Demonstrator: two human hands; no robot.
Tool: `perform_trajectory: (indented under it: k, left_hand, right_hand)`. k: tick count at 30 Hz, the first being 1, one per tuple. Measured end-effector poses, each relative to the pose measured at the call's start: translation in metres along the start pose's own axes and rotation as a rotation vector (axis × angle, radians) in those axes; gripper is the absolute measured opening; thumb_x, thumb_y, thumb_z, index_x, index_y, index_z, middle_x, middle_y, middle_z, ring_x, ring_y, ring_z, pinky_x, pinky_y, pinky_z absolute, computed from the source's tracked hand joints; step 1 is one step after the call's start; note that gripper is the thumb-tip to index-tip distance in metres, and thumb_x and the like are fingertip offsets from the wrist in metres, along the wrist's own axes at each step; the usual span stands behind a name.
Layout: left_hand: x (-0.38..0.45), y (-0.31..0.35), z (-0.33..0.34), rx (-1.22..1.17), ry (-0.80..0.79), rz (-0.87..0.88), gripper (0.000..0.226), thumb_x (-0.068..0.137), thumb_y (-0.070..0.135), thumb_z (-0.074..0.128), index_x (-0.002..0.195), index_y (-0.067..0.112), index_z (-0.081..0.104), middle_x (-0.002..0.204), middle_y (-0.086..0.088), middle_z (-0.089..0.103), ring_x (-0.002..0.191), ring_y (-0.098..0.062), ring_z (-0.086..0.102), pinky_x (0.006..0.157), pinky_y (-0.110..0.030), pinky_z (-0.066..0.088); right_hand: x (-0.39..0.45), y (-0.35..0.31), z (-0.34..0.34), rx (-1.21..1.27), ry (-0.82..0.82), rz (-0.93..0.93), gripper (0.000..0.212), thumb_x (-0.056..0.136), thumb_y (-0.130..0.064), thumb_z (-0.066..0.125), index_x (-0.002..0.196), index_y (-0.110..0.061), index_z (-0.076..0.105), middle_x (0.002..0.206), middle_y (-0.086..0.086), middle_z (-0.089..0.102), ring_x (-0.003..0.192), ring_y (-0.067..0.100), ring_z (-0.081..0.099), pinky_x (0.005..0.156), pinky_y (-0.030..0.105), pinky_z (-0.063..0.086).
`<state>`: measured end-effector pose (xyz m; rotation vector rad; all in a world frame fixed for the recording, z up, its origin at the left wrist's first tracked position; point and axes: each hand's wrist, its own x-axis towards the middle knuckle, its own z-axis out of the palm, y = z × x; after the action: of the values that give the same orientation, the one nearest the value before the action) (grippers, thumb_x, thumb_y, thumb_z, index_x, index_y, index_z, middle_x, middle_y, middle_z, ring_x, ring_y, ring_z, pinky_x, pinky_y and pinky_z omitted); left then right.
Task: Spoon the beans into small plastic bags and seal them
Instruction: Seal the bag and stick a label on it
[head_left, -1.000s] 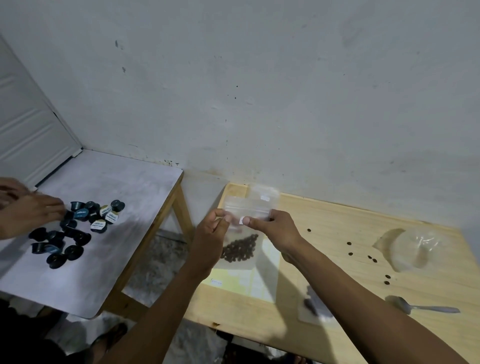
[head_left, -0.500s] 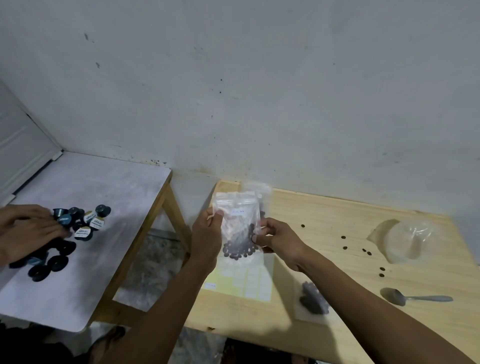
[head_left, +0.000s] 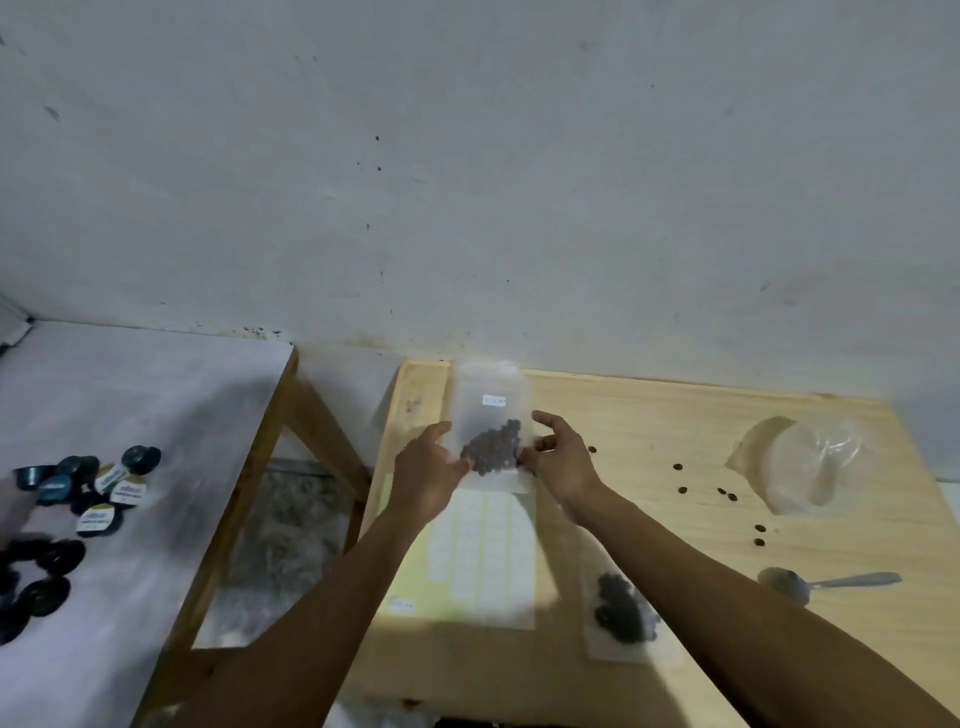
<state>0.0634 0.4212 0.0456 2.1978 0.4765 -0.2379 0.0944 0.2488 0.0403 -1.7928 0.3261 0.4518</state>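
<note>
A small clear plastic bag (head_left: 491, 410) with dark beans in its lower part stands upright above the far left of the wooden table (head_left: 675, 649). My left hand (head_left: 428, 470) pinches its lower left edge, and my right hand (head_left: 561, 460) pinches its lower right edge. A second bag of beans (head_left: 621, 610) lies flat on the table under my right forearm. A metal spoon (head_left: 826, 582) rests at the right. A clear plastic bowl (head_left: 810, 465) sits at the far right, with loose beans (head_left: 727, 493) scattered beside it.
A yellow sheet of white labels (head_left: 478, 561) lies on the table under my hands. To the left stands a white-topped table (head_left: 130, 415) with several dark coffee capsules (head_left: 98, 488); another person's hand (head_left: 13, 506) blurs at its left edge. A gap separates the tables.
The camera view shifted upward. The bag has been turned and lowered toward the table; both my hands slid from its upper part down to its lower edges.
</note>
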Motion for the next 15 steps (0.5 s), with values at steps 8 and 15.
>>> perform_trajectory:
  k: [8, 15]
  left_hand:
    - [0.037, -0.001, 0.012, 0.123, 0.076, 0.006, 0.053, 0.089, 0.026, 0.071, 0.138, 0.015, 0.054, 0.126, -0.013, 0.063, 0.113, -0.03, 0.06, 0.085, -0.03, 0.043]
    - [0.04, -0.014, 0.02, 0.129, 0.119, -0.033, 0.056, 0.09, 0.037, 0.066, 0.141, 0.02, 0.05, 0.132, -0.013, 0.055, 0.12, -0.031, 0.055, 0.097, -0.044, 0.049]
  right_hand:
    - [0.021, -0.008, 0.008, -0.059, -0.074, 0.028, 0.057, 0.093, -0.001, 0.055, 0.147, -0.009, 0.037, 0.09, 0.01, 0.052, 0.085, 0.022, 0.052, 0.071, 0.027, 0.044]
    - [0.019, 0.0, 0.003, -0.008, -0.063, 0.067, 0.056, 0.093, -0.003, 0.057, 0.146, -0.014, 0.039, 0.121, 0.007, 0.056, 0.103, 0.022, 0.06, 0.075, 0.022, 0.05]
